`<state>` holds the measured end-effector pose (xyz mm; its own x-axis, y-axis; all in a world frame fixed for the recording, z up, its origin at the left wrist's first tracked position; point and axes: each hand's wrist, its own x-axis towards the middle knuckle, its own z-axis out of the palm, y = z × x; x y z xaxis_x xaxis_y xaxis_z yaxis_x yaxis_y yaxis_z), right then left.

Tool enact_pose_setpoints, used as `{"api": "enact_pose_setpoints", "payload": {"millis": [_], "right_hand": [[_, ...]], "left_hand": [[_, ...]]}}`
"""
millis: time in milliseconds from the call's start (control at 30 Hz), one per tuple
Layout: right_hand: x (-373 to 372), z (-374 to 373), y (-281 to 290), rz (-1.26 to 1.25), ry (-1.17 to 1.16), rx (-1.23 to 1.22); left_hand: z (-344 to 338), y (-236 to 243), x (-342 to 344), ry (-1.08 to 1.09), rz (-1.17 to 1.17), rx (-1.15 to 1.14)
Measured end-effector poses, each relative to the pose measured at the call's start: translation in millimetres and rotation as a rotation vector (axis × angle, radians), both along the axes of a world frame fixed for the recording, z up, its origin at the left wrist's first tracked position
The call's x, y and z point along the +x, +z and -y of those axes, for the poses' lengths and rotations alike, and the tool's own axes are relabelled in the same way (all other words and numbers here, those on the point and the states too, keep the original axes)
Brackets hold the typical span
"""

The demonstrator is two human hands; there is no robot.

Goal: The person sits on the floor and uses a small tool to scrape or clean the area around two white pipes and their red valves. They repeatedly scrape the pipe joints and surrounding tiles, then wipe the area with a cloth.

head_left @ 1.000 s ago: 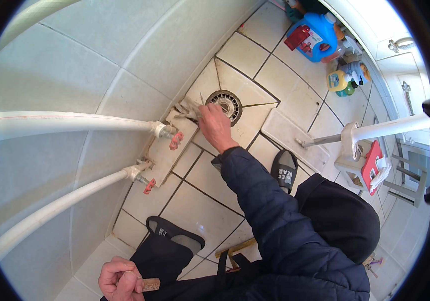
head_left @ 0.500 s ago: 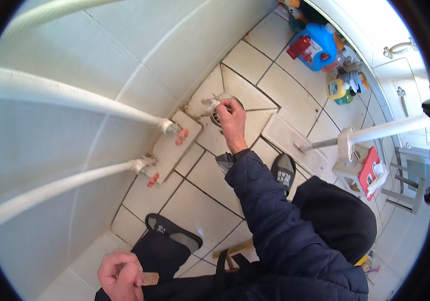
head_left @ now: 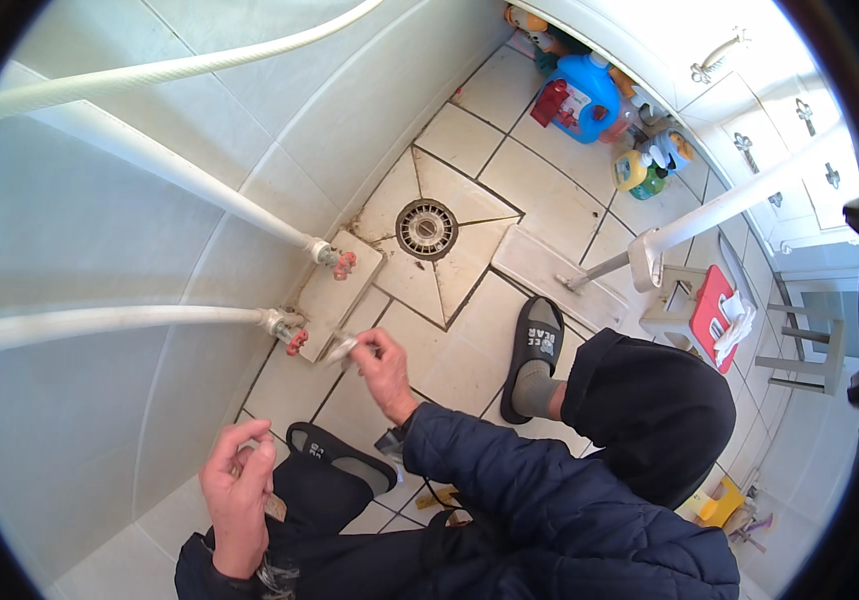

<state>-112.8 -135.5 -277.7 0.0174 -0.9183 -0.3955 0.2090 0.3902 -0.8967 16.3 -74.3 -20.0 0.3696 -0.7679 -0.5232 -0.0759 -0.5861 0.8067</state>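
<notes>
My right hand [head_left: 386, 375] pinches a small, pale, crumpled item [head_left: 345, 348] just right of the lower red valve handle [head_left: 296, 341], below a loose-looking rectangular slab [head_left: 339, 290] along the wall. My left hand [head_left: 239, 500] is low at left, fingers curled around a small tan piece [head_left: 274, 506], partly hidden. The round metal floor drain [head_left: 426, 228], with a dirty grate, lies uncovered higher up among cut tiles. An upper red valve handle [head_left: 344, 265] is on the other white pipe [head_left: 199, 200].
Bottles and jugs [head_left: 579, 100] stand under a white cabinet [head_left: 719, 90] at upper right. A white post [head_left: 699, 220] rises from a base plate [head_left: 529, 265]. A red-topped stool [head_left: 714, 310] holds white cloth. My feet in dark sandals [head_left: 534, 350] flank my hands. A tiled wall bounds the left.
My right hand has moved from over the drain down and left toward the lower valve, uncovering the grate. My left hand has risen slightly, and my head's view has shifted.
</notes>
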Motion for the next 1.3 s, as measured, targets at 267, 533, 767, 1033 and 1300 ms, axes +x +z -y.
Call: {"api": "enact_pose_setpoints", "payload": {"millis": [267,533,767,1033,1300], "right_hand": [[5,-21,116,0.339,0.372,-0.2],[2,-26,149,0.264,0.409,-0.506],[3,-22,158,0.151,0.312,-0.361],[11,-36,178,0.27,0.501,-0.545],[9,-27,176,0.176,0.486,-0.379]], "left_hand": [[-6,-10,3,-0.116,0.079,-0.023],[-21,-17,6,-0.067,0.066,-0.136],[-28,-14,21,0.094,0.106,-0.196],[-30,-3,12,0.1,-0.03,-0.174],[-35,1,22,0.283,-0.081,-0.277]]}}
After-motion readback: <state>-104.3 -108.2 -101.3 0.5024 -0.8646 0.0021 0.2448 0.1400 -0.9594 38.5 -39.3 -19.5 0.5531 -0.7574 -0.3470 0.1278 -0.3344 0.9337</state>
